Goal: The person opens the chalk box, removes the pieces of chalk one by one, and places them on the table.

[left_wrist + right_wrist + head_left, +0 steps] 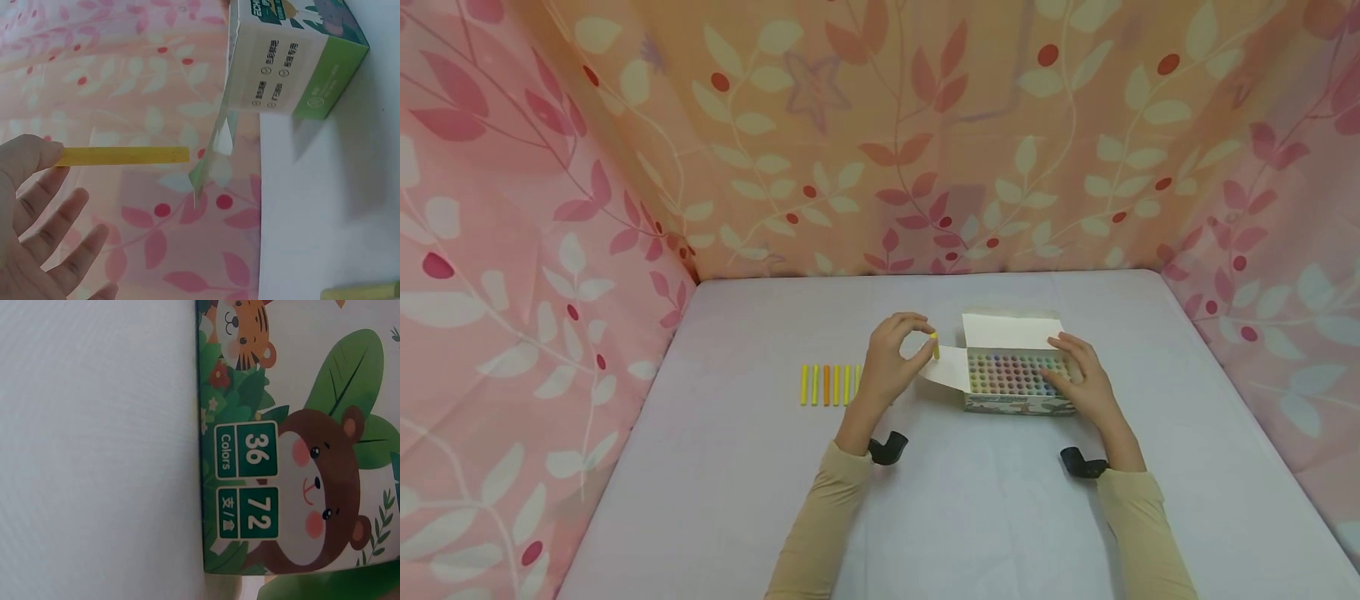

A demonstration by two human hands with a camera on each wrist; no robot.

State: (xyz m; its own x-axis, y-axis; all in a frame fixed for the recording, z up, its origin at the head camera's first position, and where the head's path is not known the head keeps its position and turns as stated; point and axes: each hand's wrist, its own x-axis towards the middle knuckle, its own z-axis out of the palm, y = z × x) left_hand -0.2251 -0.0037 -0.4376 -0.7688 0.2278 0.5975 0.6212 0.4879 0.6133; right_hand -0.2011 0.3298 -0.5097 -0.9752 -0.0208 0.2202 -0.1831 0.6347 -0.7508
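Observation:
My left hand (pixel 891 360) pinches one end of a yellow chalk stick (pixel 128 155) between thumb and forefinger. In the left wrist view its other fingers are spread away from the stick. The chalk hangs upright by the left flap of an opened box (pixel 1018 405), whose chalk ends (pixel 1011 375) show in rows of many colours. At the box's right end my right hand (pixel 1088 390) rests with fingers spread, thumb over the chalk ends and fingertips by the raised lid (pixel 1011 330). The right wrist view shows only the box's printed front, with none of the fingers' contact.
Left of the box, several yellow, lime and orange chalk sticks (pixel 826 385) lie in a row, partly hidden behind my left forearm. They rest on a white-covered table (pixel 737 500). Flowered curtains (pixel 880 167) enclose its back and sides. A black device (pixel 1082 462) sits at each wrist.

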